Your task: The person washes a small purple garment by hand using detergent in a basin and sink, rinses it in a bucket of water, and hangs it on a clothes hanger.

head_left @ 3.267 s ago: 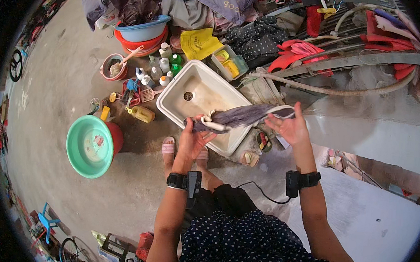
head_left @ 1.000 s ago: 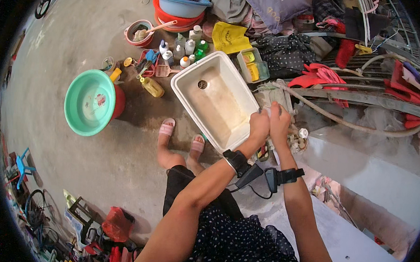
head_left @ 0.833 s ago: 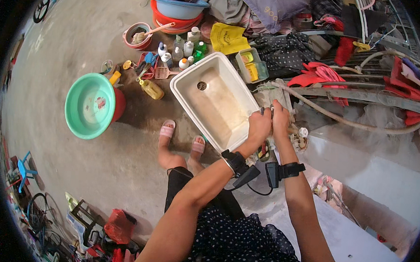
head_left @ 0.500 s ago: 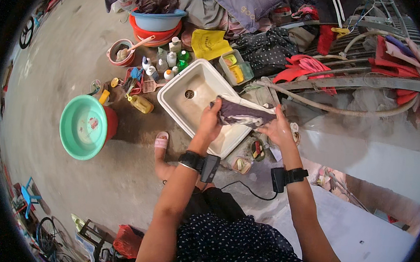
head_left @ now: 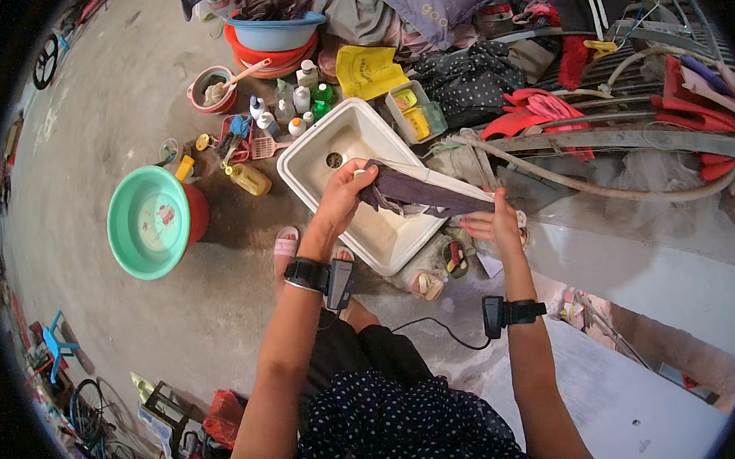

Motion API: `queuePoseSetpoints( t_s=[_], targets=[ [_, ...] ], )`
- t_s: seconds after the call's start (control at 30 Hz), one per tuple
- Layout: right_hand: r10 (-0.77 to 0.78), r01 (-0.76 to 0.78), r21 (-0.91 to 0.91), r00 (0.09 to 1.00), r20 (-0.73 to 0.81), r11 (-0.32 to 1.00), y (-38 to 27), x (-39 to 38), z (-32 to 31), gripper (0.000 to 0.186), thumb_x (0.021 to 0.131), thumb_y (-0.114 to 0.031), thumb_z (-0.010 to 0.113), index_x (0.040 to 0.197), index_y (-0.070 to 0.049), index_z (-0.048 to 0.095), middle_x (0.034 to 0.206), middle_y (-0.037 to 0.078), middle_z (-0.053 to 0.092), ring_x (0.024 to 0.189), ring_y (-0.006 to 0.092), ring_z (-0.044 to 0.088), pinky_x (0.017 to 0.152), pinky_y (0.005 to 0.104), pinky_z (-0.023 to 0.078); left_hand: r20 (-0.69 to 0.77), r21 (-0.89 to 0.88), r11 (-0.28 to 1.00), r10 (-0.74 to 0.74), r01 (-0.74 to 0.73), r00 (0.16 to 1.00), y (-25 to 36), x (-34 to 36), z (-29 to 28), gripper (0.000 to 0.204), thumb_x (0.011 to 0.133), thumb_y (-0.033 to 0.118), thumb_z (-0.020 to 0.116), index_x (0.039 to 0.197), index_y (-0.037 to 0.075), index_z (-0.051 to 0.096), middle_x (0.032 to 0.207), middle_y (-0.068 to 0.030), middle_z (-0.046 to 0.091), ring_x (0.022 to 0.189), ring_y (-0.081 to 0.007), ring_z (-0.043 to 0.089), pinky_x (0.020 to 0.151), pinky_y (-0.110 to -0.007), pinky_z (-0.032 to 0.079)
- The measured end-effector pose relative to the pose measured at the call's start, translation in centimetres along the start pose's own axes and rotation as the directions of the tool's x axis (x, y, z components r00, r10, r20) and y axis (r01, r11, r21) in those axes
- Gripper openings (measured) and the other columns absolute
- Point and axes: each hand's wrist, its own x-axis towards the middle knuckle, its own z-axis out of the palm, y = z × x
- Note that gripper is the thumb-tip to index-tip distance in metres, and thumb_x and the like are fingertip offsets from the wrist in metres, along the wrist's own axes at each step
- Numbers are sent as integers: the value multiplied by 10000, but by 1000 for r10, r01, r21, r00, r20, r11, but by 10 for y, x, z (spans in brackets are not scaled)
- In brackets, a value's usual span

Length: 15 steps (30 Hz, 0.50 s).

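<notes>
Dk purple-grey cloth w/ white edging along its upper side is held up in the air, stretched btwn both hands above the white sink; its R end reaches out past the sink's R rim. L hand pinches the L end, thumb on top, fingers mostly hidden behind. R hand nips the R end btwn thumb & forefinger, other fingers loosely spread below. Handling, my judgement: prob. light & soft, no stiffness of its own, so it'll sag or fold wherever it isn't held; not fragile. Can't tell if it's wet; if so, expect it a bit heavier & slicker. White edging looks like a firmer band, so best hold is prob. at both ends w/ edging & dk fabric caught together, thumb over, fingers under; a mid-length hold would likely let the ends droop. The lower L part looks bunched, so layers could slip apart under a shallow pinch. Nearby: drain visible L of the cloth, bottles just beyond the sink's L side, clear tub by its far R corner, green basin well off to the L.
</notes>
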Motion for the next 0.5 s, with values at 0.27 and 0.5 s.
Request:
queuePoseSetpoints(
  t_s=[0.27, 0.5],
  targets=[
    [-296, 112, 808, 952, 80, 578, 2, -6, 11, 577, 932, -484, 267, 1343, -80, 308, 1349, 137, 380, 1238, 316, 360, 1013, 524, 287, 26, 522, 853, -38, 19, 999, -12, -19, -19, 290, 873, 303, 566, 770, 38, 626, 730, 5, 583, 684, -80, 484, 718, -241, 396],
    [-369, 143, 736, 917, 154, 662, -6, -16, 21, 533, 933, -453, 327, 1293, -68, 404, 1238, 112, 506, 1132, 255, 484, 962, 418, 372, -186, 536, 819, -122, 205, 975, -71, -14, -21, 361, 841, 353, 599, 827, -8, 583, 677, -37, 592, 715, -98, 537, 685, -246, 428]
  ],
)
